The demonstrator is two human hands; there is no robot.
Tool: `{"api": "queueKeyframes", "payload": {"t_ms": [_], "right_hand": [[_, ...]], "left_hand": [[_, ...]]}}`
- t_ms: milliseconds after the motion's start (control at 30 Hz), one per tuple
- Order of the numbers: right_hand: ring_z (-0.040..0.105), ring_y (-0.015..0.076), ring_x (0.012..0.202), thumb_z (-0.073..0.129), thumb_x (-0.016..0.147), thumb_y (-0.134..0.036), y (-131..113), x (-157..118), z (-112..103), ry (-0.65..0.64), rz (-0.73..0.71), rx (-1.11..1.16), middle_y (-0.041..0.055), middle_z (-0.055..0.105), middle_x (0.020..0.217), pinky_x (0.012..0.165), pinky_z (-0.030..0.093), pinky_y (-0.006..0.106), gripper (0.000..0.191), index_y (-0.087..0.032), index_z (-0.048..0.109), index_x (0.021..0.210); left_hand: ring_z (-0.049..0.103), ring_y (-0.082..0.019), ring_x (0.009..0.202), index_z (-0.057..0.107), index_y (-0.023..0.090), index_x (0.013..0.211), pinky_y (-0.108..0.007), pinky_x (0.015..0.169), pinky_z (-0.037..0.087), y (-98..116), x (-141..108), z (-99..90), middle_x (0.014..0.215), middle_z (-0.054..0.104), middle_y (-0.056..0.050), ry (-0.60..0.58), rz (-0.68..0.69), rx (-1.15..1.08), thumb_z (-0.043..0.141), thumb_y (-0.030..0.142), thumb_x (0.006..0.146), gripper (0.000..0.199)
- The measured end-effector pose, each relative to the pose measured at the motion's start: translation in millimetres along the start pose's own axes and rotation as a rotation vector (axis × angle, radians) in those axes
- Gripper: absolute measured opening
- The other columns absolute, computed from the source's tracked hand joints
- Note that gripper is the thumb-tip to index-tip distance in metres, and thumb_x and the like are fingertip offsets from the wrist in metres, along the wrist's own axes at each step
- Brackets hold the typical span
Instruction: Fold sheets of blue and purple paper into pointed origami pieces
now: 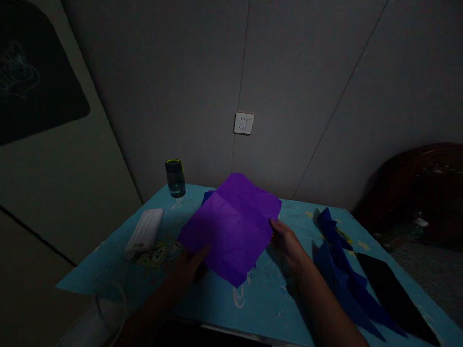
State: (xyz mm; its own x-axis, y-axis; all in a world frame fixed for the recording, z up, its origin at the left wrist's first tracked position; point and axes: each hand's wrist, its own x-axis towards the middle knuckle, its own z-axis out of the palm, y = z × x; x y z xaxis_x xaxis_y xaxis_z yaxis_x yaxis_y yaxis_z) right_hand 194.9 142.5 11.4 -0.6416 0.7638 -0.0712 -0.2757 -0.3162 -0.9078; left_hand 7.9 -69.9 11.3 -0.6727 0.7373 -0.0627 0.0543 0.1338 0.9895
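Note:
A sheet of purple paper [237, 224], marked with fold creases, is held up over the table and tilted toward me. My right hand [284, 238] pinches its right edge, thumb on the front face. At the lower left edge my left hand [191, 260] grips it too, with the thumb over the front and the other fingers hidden or dark. Behind the sheet a bit of something blue [207, 196] peeks out, mostly covered. Folded blue paper pieces [340, 270] stand on the right of the table, beyond my right forearm.
The blue patterned table [289, 308] stands against a grey wall. On its left are a white power bank [145, 230] with a cable and a dark water bottle [175, 178]. A flat black object [394, 294] lies at the right edge. A socket [244, 123] is on the wall.

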Motion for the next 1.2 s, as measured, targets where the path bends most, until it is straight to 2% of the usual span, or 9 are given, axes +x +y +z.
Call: {"api": "queueKeyframes", "payload": {"t_ms": [100, 367, 500, 633, 867, 1000, 1067, 1133, 1200], "right_hand": [[0.069, 0.0218, 0.071, 0.075, 0.073, -0.044, 0, 0, -1, 0.019, -0.014, 0.006, 0.0049, 0.076, 0.081, 0.065, 0.054, 0.032, 0.032, -0.020, 0.069, 0.093], [0.072, 0.0205, 0.078, 0.072, 0.079, -0.039, -3, -5, 9, -0.003, -0.022, 0.043, 0.0050, 0.077, 0.094, 0.069, 0.056, 0.031, 0.033, -0.023, 0.068, 0.107], [0.073, 0.0193, 0.074, 0.073, 0.081, -0.035, -5, -12, 11, -0.155, 0.114, 0.003, 0.0085, 0.075, 0.100, 0.068, 0.057, 0.031, 0.058, -0.023, 0.051, 0.134], [0.073, 0.0203, 0.073, 0.074, 0.080, -0.033, -4, -17, 11, -0.172, 0.146, -0.121, 0.0111, 0.073, 0.099, 0.069, 0.058, 0.033, 0.082, -0.019, 0.030, 0.148], [0.065, 0.0149, 0.062, 0.066, 0.081, -0.032, 12, -5, 6, -0.153, -0.089, -0.551, 0.0033, 0.069, 0.076, 0.058, 0.051, 0.026, 0.057, -0.016, 0.053, 0.134], [0.056, 0.0126, 0.057, 0.063, 0.080, -0.029, 27, 3, 1, -0.076, -0.218, -0.746, -0.0002, 0.062, 0.067, 0.055, 0.045, 0.025, 0.042, -0.013, 0.066, 0.118], [0.055, 0.0137, 0.060, 0.062, 0.079, -0.026, 30, 3, 1, -0.033, -0.268, -0.845, 0.0003, 0.063, 0.069, 0.059, 0.045, 0.026, 0.040, -0.015, 0.068, 0.117], [0.057, 0.0159, 0.065, 0.061, 0.080, -0.026, 31, 0, 2, -0.016, -0.306, -0.947, 0.0020, 0.067, 0.075, 0.065, 0.046, 0.029, 0.039, -0.017, 0.068, 0.118], [0.061, 0.0188, 0.072, 0.059, 0.082, -0.027, 30, -2, 4, -0.027, -0.335, -1.035, 0.0049, 0.071, 0.085, 0.071, 0.048, 0.031, 0.036, -0.019, 0.069, 0.116]], "left_hand": [[0.045, -0.014, 0.036, 0.049, 0.023, 0.052, -0.026, 0.040, 0.034, -3, 7, -4.7, 0.037, 0.048, 0.004, 0.016, -0.106, -0.046, 0.064, 0.063, 0.067, 0.045], [0.037, -0.010, 0.037, 0.045, 0.022, 0.054, -0.024, 0.041, 0.027, -6, 5, -9.8, 0.040, 0.042, 0.007, -0.026, -0.101, -0.108, 0.063, 0.063, 0.071, 0.048], [0.041, -0.011, 0.040, 0.045, 0.022, 0.049, -0.025, 0.045, 0.031, -2, 12, -9.8, 0.041, 0.045, 0.004, 0.013, -0.013, 0.036, 0.053, 0.063, 0.080, 0.052], [0.047, -0.013, 0.043, 0.048, 0.022, 0.048, -0.026, 0.050, 0.035, 1, 27, -6.4, 0.042, 0.049, 0.002, 0.033, 0.073, 0.132, 0.050, 0.060, 0.084, 0.053], [0.051, -0.015, 0.040, 0.058, 0.019, 0.048, -0.027, 0.049, 0.035, 4, 34, -9.7, 0.038, 0.053, -0.002, -0.118, 0.016, 0.261, 0.050, 0.064, 0.081, 0.056], [0.054, -0.016, 0.043, 0.068, 0.015, 0.095, -0.027, 0.048, 0.040, 8, 33, -22.7, 0.048, 0.057, 0.001, -0.025, 0.072, 0.315, 0.051, 0.061, 0.082, 0.050], [0.059, -0.017, 0.052, 0.051, 0.018, 0.130, -0.029, 0.052, 0.045, 7, 36, -30.3, 0.069, 0.065, -0.001, 0.126, 0.134, 0.355, 0.057, 0.057, 0.081, 0.063], [0.064, -0.019, 0.067, 0.039, 0.020, 0.141, -0.033, 0.063, 0.051, 5, 40, -35.3, 0.096, 0.067, -0.007, 0.276, 0.220, 0.451, 0.063, 0.053, 0.078, 0.075], [0.065, -0.023, 0.083, 0.043, 0.021, 0.139, -0.038, 0.075, 0.052, 4, 44, -36.1, 0.114, 0.062, -0.012, 0.334, 0.295, 0.493, 0.064, 0.051, 0.079, 0.071]]}}
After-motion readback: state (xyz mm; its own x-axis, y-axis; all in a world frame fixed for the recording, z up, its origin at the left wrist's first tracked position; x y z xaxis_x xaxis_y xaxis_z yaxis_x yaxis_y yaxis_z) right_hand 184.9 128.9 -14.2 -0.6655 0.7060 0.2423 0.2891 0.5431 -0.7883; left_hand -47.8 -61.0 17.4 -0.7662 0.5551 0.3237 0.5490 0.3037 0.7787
